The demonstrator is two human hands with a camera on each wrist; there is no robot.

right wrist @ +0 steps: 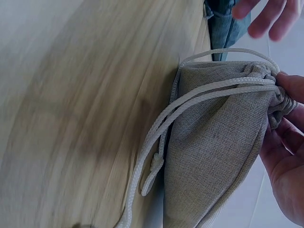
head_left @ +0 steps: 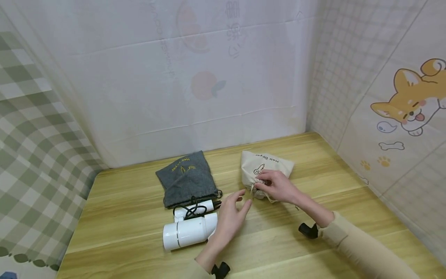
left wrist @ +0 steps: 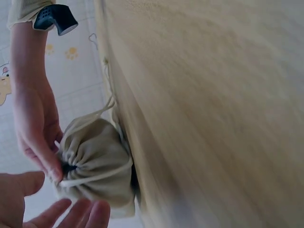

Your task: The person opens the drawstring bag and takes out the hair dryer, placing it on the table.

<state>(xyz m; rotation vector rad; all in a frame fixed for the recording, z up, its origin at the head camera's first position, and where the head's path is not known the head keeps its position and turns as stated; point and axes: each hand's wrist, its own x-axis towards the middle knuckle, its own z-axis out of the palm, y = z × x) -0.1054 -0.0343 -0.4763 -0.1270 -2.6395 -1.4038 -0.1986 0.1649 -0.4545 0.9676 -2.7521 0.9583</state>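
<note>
A beige drawstring bag (head_left: pixel 249 167) with "Hair Dryer" printed on it lies on the table, its mouth gathered into folds. My right hand (head_left: pixel 278 186) pinches that gathered neck between thumb and fingers, as the right wrist view also shows. White cords (right wrist: pixel 164 116) loop from the neck down to the tabletop. My left hand (head_left: pixel 231 215) hovers just left of the bag, fingers spread and apart from it, holding nothing. Beside that hand lies a white hair dryer (head_left: pixel 189 232) with a black cord (head_left: pixel 195 211) bundled at it. What the beige bag contains is hidden.
A dark grey drawstring bag (head_left: pixel 189 186), also printed "Hair Dryer", lies flat behind the hair dryer. Wood-grain table (head_left: pixel 132 232) spreads underneath. A white curtain (head_left: pixel 139 97) hangs behind, with a checked cloth (head_left: pixel 35 155) at left and a dog-print sheet (head_left: pixel 390 162) at right.
</note>
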